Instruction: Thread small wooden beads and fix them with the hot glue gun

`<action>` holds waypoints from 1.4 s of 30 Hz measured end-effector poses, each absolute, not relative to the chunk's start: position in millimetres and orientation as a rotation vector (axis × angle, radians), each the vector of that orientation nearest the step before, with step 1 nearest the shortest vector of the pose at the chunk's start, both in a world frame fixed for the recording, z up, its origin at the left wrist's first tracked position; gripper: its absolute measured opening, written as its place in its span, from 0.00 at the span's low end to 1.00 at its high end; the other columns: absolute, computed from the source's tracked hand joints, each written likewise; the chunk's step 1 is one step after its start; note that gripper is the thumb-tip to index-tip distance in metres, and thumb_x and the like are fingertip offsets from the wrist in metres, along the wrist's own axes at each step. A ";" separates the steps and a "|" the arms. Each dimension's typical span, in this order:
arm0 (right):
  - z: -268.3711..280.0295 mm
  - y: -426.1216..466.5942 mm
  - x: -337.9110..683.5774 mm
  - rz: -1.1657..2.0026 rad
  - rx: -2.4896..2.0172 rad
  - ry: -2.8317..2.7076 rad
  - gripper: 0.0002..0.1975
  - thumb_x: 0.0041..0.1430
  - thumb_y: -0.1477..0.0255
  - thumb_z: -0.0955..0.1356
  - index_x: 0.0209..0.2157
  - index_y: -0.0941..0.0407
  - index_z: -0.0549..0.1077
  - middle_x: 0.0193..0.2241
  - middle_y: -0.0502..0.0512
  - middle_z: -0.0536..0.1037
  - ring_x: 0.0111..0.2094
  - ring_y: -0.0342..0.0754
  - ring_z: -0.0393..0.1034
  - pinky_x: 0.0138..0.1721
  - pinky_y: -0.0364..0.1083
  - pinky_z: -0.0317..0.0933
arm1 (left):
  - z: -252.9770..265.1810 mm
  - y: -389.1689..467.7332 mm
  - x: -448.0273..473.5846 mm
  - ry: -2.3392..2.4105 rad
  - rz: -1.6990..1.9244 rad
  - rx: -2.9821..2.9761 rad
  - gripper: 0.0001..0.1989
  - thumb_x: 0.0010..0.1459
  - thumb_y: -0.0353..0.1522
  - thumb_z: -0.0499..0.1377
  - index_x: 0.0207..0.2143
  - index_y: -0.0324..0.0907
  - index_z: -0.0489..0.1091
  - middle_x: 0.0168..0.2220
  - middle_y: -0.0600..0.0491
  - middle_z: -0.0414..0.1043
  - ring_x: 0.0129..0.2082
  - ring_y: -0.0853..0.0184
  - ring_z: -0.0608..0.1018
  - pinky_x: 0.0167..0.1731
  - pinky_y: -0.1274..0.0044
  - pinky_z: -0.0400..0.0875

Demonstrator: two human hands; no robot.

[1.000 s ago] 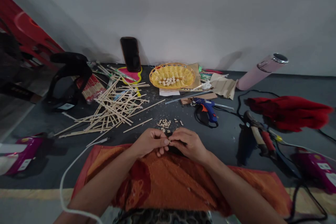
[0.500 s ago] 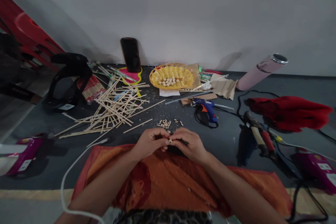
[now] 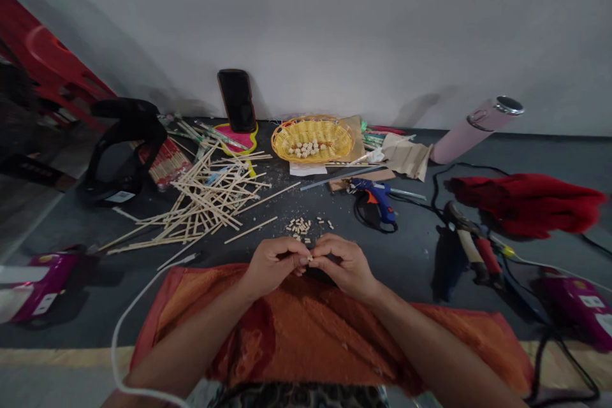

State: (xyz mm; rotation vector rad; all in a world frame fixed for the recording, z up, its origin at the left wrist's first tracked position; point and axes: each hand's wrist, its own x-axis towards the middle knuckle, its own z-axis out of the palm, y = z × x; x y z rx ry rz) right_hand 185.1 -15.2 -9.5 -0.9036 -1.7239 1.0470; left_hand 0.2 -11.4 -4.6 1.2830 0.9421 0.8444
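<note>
My left hand (image 3: 277, 264) and my right hand (image 3: 345, 266) meet at the front middle of the table, fingertips almost touching. Between them they pinch a tiny pale wooden piece (image 3: 310, 258), mostly covered by the fingers. Just beyond my hands lies a loose pile of short cut wooden pieces (image 3: 299, 227). Farther back, a yellow woven basket (image 3: 282, 138) holds several small light-coloured wooden clusters (image 3: 308, 149). Beneath my forearms spreads an orange towel (image 3: 315, 338).
To the left lie a heap of thin wooden sticks (image 3: 205, 194), a propped phone (image 3: 238, 101) and a white cable (image 3: 117, 331). On the right are a blue glue gun (image 3: 380, 199), pliers (image 3: 473, 245), a red cloth (image 3: 526, 203) and a pink flask (image 3: 471, 134).
Both hands stay together in the same place. The fingertips have shifted slightly around the small wooden piece, which shows a little less clearly now.
</note>
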 end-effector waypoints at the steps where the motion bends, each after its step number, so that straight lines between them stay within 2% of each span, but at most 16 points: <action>1: -9.1 -15.2 185.0 1.040 -0.901 -1.728 0.02 0.56 0.72 0.69 0.31 0.56 0.75 0.27 0.52 0.74 0.30 0.43 0.70 0.33 0.43 0.64 | -5.2 -11.3 0.3 0.939 0.838 1.273 0.08 0.52 0.36 0.61 0.27 0.40 0.73 0.22 0.54 0.70 0.21 0.71 0.73 0.23 0.79 0.69; 4: -6.5 -14.9 186.0 0.996 -0.898 -1.777 0.03 0.57 0.71 0.68 0.33 0.55 0.75 0.28 0.53 0.75 0.31 0.43 0.70 0.34 0.42 0.65 | -4.9 -10.3 0.8 0.921 0.842 1.175 0.08 0.50 0.35 0.63 0.29 0.39 0.70 0.23 0.55 0.69 0.20 0.72 0.73 0.22 0.79 0.70; 10: -2.5 -11.9 191.9 0.808 -0.869 -1.849 0.05 0.57 0.73 0.68 0.37 0.55 0.74 0.30 0.54 0.76 0.33 0.44 0.71 0.35 0.43 0.66 | -1.9 -6.6 0.7 0.776 0.719 0.953 0.16 0.46 0.34 0.66 0.36 0.39 0.66 0.28 0.56 0.69 0.23 0.72 0.74 0.23 0.77 0.73; 14: -2.2 -10.9 195.2 0.772 -0.885 -1.869 0.06 0.57 0.75 0.67 0.37 0.55 0.74 0.30 0.54 0.75 0.33 0.45 0.71 0.35 0.44 0.66 | -2.3 -5.6 0.9 0.758 0.681 0.928 0.13 0.49 0.34 0.65 0.33 0.36 0.66 0.25 0.55 0.69 0.23 0.72 0.73 0.23 0.78 0.73; 18: -2.3 -11.3 196.4 0.749 -0.927 -1.846 0.07 0.58 0.75 0.66 0.39 0.55 0.73 0.31 0.55 0.75 0.34 0.45 0.71 0.37 0.46 0.67 | -1.5 -4.8 1.1 0.782 0.750 0.897 0.15 0.47 0.34 0.66 0.36 0.37 0.67 0.30 0.53 0.71 0.24 0.72 0.74 0.23 0.79 0.72; 25: -8.0 -14.3 192.6 0.774 -0.838 -1.943 0.14 0.56 0.74 0.68 0.45 0.54 0.70 0.35 0.56 0.75 0.37 0.45 0.71 0.38 0.45 0.68 | -1.2 -3.2 1.0 0.812 0.756 0.930 0.14 0.47 0.34 0.66 0.35 0.38 0.67 0.27 0.55 0.72 0.23 0.74 0.73 0.25 0.81 0.69; 36: -9.8 -12.4 192.9 0.708 -0.834 -1.993 0.11 0.57 0.74 0.68 0.43 0.53 0.72 0.35 0.55 0.76 0.37 0.44 0.71 0.38 0.43 0.68 | -5.2 -2.5 2.2 0.812 0.753 0.911 0.16 0.45 0.33 0.67 0.35 0.38 0.67 0.25 0.55 0.72 0.22 0.73 0.72 0.25 0.80 0.68; 42: -8.0 -11.9 195.3 0.670 -0.847 -1.975 0.14 0.56 0.76 0.68 0.45 0.52 0.72 0.35 0.55 0.75 0.37 0.44 0.70 0.38 0.43 0.68 | -7.0 -3.9 -0.6 0.796 0.725 0.922 0.11 0.52 0.35 0.62 0.34 0.37 0.70 0.27 0.54 0.71 0.24 0.73 0.73 0.28 0.79 0.70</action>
